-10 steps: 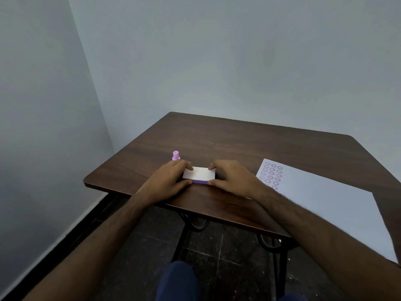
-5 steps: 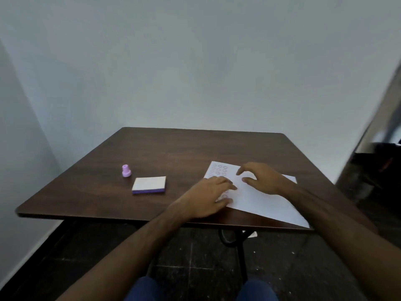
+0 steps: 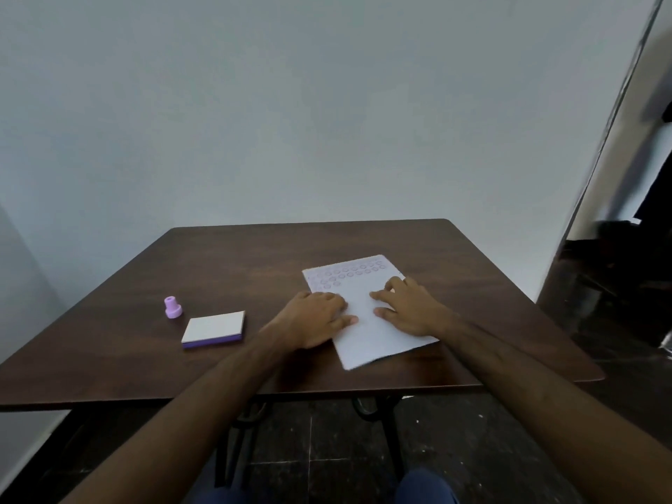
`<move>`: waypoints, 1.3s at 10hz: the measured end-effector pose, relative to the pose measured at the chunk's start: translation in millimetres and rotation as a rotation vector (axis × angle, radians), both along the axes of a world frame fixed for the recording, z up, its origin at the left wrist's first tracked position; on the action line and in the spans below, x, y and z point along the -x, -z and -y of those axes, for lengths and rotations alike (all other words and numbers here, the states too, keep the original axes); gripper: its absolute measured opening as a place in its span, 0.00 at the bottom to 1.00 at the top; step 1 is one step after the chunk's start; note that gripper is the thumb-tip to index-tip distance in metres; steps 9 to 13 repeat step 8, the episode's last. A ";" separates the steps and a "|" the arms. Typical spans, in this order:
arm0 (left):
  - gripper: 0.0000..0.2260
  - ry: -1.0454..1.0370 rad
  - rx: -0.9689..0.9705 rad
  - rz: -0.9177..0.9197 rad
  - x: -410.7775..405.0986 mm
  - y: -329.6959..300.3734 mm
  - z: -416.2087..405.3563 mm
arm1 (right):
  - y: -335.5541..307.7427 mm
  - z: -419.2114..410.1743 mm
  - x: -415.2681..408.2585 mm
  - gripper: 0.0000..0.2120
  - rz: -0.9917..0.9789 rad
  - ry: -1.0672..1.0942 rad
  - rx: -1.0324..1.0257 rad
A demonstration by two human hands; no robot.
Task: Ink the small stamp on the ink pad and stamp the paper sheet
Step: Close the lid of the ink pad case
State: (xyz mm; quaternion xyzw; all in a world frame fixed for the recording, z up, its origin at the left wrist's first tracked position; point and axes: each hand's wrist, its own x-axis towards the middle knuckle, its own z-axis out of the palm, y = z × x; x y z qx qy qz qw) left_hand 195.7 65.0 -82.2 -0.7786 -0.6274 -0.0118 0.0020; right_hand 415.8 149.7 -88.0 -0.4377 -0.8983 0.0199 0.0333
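A white paper sheet [image 3: 367,338] lies on the dark wooden table [image 3: 232,263], with rows of round stamp marks along its far end. My left hand [image 3: 312,321] rests flat on the sheet's left edge. My right hand [image 3: 411,309] lies flat on its right side, fingers spread. Neither hand holds anything. The small purple stamp [image 3: 172,307] stands upright at the left. The ink pad [image 3: 214,329], with a white lid on a purple base, lies shut just right of the stamp, apart from both hands.
A pale wall stands behind the table. A dark doorway [image 3: 618,249] opens at the right. The table's front edge is close to my knees [image 3: 425,485], above metal legs and a dark tiled floor.
Both hands left the ink pad and moved right onto the paper. The sheet has since turned and slid so its stamped end points away from me.
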 end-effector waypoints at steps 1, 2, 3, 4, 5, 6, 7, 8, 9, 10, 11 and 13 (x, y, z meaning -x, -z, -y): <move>0.31 -0.072 0.024 -0.008 21.3 6.8 -32.0 | 4.6 -17.1 23.1 0.26 -0.004 0.026 -0.043; 0.34 -0.121 0.062 0.025 41.7 13.2 -69.6 | 13.0 -46.1 49.9 0.27 -0.047 0.045 -0.036; 0.34 -0.148 0.089 0.061 59.0 15.1 -107.9 | 20.7 -82.1 71.2 0.28 -0.099 0.048 0.040; 0.34 -0.146 0.092 0.077 69.5 17.1 -127.0 | 25.1 -104.5 79.2 0.29 -0.107 0.032 0.062; 0.34 -0.144 0.045 0.100 70.7 19.5 -124.2 | 23.1 -105.9 78.1 0.29 -0.095 0.026 0.060; 0.34 -0.153 0.092 0.138 68.0 15.0 -118.9 | 11.6 -101.2 78.0 0.30 -0.045 0.027 0.099; 0.34 -0.176 0.176 0.140 67.5 0.8 -120.4 | -7.5 -102.0 81.3 0.30 0.014 0.035 0.176; 0.34 -0.206 0.245 0.127 62.2 -22.9 -124.2 | -29.6 -104.6 87.4 0.32 0.067 0.050 0.247; 0.34 -0.206 0.245 0.127 62.2 -22.9 -124.2 | -29.6 -104.6 87.4 0.32 0.067 0.050 0.247; 0.34 -0.206 0.245 0.127 62.2 -22.9 -124.2 | -29.6 -104.6 87.4 0.32 0.067 0.050 0.247; 0.34 -0.206 0.245 0.127 62.2 -22.9 -124.2 | -29.6 -104.6 87.4 0.32 0.067 0.050 0.247; 0.34 -0.206 0.245 0.127 62.2 -22.9 -124.2 | -29.6 -104.6 87.4 0.32 0.067 0.050 0.247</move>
